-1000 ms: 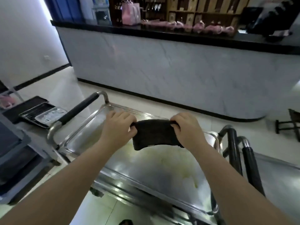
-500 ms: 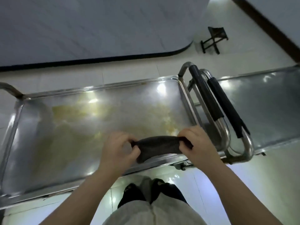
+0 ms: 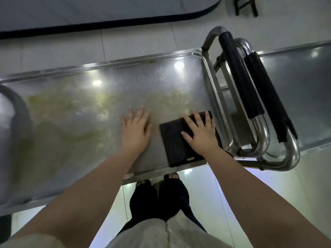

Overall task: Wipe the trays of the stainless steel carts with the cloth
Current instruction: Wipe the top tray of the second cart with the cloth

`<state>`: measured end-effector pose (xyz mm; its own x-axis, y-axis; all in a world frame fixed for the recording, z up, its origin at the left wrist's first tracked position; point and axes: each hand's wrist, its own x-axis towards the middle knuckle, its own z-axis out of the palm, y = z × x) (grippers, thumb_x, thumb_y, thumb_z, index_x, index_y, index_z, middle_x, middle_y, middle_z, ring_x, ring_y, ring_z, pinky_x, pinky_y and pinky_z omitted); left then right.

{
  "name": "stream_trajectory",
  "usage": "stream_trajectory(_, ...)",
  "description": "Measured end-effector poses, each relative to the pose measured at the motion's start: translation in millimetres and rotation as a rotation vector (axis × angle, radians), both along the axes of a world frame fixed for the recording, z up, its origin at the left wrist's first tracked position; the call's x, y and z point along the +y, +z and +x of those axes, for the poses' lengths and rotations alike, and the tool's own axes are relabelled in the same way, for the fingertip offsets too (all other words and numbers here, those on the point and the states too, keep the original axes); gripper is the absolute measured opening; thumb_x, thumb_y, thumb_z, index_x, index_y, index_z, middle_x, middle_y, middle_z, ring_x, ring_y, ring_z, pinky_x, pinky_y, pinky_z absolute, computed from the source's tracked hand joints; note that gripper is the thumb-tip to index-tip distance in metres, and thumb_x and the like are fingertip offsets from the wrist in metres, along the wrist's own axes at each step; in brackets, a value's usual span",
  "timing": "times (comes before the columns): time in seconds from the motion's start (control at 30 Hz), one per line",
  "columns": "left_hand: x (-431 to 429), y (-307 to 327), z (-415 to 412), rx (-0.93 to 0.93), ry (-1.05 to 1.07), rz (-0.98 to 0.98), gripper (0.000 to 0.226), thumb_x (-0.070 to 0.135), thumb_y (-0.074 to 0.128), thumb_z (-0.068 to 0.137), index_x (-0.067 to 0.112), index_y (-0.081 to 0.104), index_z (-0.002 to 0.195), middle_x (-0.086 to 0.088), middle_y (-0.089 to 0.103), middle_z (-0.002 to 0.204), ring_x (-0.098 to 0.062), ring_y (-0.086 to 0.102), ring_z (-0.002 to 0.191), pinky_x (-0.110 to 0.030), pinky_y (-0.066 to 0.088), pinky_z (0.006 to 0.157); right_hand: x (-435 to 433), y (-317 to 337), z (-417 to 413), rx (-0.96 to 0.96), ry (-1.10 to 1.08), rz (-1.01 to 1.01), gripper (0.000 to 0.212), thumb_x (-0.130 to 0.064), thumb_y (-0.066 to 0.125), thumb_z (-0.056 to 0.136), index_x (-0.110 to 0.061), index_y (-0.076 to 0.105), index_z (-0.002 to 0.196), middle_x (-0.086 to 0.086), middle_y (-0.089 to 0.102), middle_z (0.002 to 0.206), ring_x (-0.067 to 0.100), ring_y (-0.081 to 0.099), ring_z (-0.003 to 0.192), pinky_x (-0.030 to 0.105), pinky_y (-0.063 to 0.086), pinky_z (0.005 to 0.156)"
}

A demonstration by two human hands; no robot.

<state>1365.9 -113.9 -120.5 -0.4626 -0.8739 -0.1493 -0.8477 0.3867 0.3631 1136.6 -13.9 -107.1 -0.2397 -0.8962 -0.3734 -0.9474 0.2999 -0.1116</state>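
Closest in, pale trousers [image 3: 161,233] and dark shoes [image 3: 157,199] stand on a glossy tiled floor [image 3: 206,194], at the near rim of a steel cart's tray [image 3: 53,140]. Both bare forearms reach over that rim.

The left hand [image 3: 136,129] lies flat on bare steel, fingers straight and slightly spread, holding nothing. Just beside it, not touching, is the cloth [image 3: 174,140]: a dark folded rectangle lying flat in the tray's near right corner. The right hand [image 3: 200,133] rests palm down on the cloth's right part, fingers spread.

Yellowish smears [image 3: 68,104] cover much of the tray to the left of and beyond the hands. At its right end two steel handles [image 3: 238,77] with black grips sit side by side, and a second tray [image 3: 304,83] lies past them.

Farther off, the floor meets a pale panel [image 3: 107,9] with a dark base strip, and a small dark stool [image 3: 245,6] stands at the top right.
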Motion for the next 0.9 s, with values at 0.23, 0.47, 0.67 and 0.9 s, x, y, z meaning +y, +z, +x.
stream_trajectory(0.23,-29.6,-31.1,12.8,-0.236,-0.045,0.012,0.061,0.064,0.003,0.094,0.046,-0.011,0.151,0.01,-0.015,0.163,-0.027,-0.017,0.149,-0.064,-0.016,0.111,39.0,-25.0,12.3,0.054,0.065,-0.039,0.063,-0.074,0.01,0.09,-0.055,-0.007,0.148,0.004,-0.009,0.164,0.047,-0.013,0.145,0.063,-0.008,0.115)
stream_trajectory(0.47,-28.8,-32.4,8.6,-0.226,-0.031,-0.03,0.062,0.059,0.009,0.096,0.04,-0.003,0.155,0.005,-0.008,0.164,-0.03,-0.011,0.15,-0.067,-0.008,0.112,-66.3,-30.6,-14.6,0.106,0.026,-0.109,0.063,-0.076,0.016,0.088,-0.06,-0.004,0.146,0.007,-0.014,0.163,0.051,-0.014,0.143,0.068,-0.009,0.111)
stream_trajectory(0.67,-31.9,-35.7,5.0,-0.213,-0.009,-0.035,0.061,0.06,0.008,0.096,0.043,-0.005,0.154,0.007,-0.008,0.164,-0.029,-0.012,0.15,-0.068,-0.009,0.112,-157.7,-33.4,-30.1,0.118,-0.025,-0.035,0.065,-0.079,0.01,0.084,-0.062,-0.01,0.143,0.002,-0.017,0.163,0.047,-0.018,0.144,0.068,-0.011,0.11)
stream_trajectory(0.9,-32.0,-34.8,4.5,-0.211,0.006,-0.036,0.062,0.058,0.004,0.095,0.042,-0.006,0.154,0.006,-0.009,0.164,-0.029,-0.01,0.15,-0.068,-0.008,0.112,30.1,-25.4,20.6,0.045,0.036,-0.079,0.065,-0.073,0.02,0.089,-0.052,0.009,0.15,0.01,-0.003,0.164,0.051,-0.007,0.145,0.071,-0.001,0.111)
